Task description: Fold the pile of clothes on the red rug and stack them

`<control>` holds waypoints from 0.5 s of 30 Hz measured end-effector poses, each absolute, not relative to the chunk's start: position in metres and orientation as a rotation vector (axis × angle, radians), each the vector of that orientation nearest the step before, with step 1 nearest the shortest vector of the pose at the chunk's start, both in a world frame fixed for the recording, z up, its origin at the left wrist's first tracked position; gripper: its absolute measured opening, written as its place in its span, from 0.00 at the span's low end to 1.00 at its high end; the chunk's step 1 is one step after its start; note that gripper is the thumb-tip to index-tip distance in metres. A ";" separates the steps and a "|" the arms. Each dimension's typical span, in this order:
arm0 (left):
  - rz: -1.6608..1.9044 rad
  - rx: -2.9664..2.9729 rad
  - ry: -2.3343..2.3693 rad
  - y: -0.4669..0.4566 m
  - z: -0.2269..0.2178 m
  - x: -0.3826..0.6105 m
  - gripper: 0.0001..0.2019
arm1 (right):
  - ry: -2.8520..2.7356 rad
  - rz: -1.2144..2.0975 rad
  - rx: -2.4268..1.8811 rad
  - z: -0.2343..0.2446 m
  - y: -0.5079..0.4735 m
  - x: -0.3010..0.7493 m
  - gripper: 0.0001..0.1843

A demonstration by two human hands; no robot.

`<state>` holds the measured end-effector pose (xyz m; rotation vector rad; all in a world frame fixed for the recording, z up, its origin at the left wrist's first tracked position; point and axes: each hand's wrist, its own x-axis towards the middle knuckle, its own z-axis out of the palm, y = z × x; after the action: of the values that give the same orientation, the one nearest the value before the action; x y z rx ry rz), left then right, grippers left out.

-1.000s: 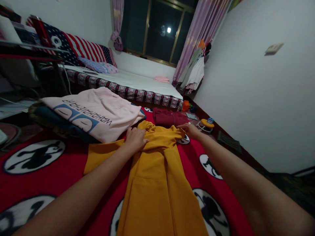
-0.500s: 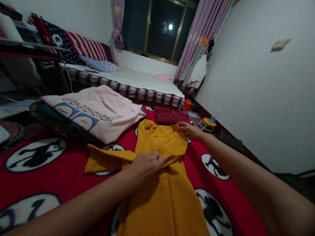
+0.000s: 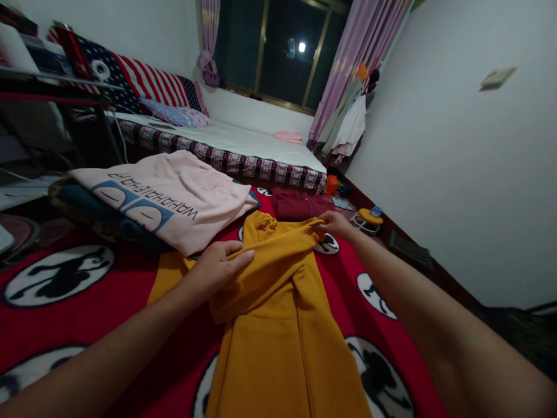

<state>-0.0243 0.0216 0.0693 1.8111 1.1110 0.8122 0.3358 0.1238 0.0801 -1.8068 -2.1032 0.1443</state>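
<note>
A long mustard-yellow garment [image 3: 278, 354] with a sleeve lies lengthwise on a red blanket [image 3: 130, 278]; I cannot tell its exact kind. My left hand [image 3: 217, 267] pinches a folded flap of it on the left side, thumb on top of the cloth. At the upper right, my right hand [image 3: 337, 225] grips the other end of this flap between thumb and fingers, so the fabric is stretched slantwise between both hands. Part of the sleeve sticks out to the left, partly behind my left forearm. A gathered bit of yellow cloth shows at the top.
A pale pink sweatshirt [image 3: 200, 197] with lettering lies over dark clothes at the left. Beyond the yellow cloth sits a folded maroon garment [image 3: 300, 204]. A bed [image 3: 243, 139] stands under the window, a cluttered desk [image 3: 52, 78] at the left, a yellow-topped stool [image 3: 369, 217] at the right.
My left hand has moved left and up from the garment's middle, drawing a flap of cloth leftward. The right hand keeps its grip and has shifted slightly right.
</note>
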 end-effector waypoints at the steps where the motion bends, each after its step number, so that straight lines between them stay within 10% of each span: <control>1: 0.775 1.786 1.147 0.024 0.067 -0.028 0.20 | -2.063 0.054 -1.878 0.077 0.125 0.329 0.18; 15: 0.176 2.192 1.265 0.025 0.064 -0.046 0.15 | -1.534 0.415 -1.510 0.035 0.129 0.306 0.16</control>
<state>-0.0460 0.0249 0.0645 2.1924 1.2650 0.1760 0.3064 0.1294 0.0350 -1.5102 -1.5341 0.4147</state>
